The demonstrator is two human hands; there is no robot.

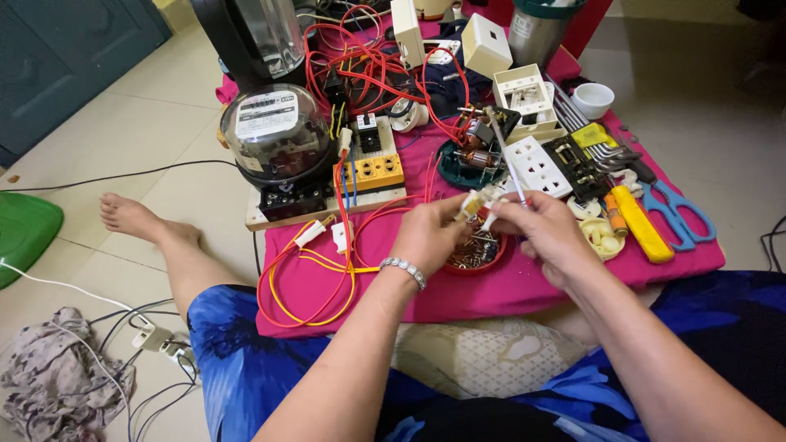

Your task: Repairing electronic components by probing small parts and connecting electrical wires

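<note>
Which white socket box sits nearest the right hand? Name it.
The flat white multi-hole socket plate, just above the right hand; the other white boxes stand farther back.

Pink cloth point(508, 286), red wires point(368, 65), blue scissors point(679, 214), yellow screwdriver point(643, 225), green lid point(20, 233).

The small white part point(475, 202) is mostly hidden by the fingers of both hands, so its shape is hard to tell. The red dish point(477, 254) is half hidden behind them. The top edge cuts off the blender jug point(254, 37).
</note>
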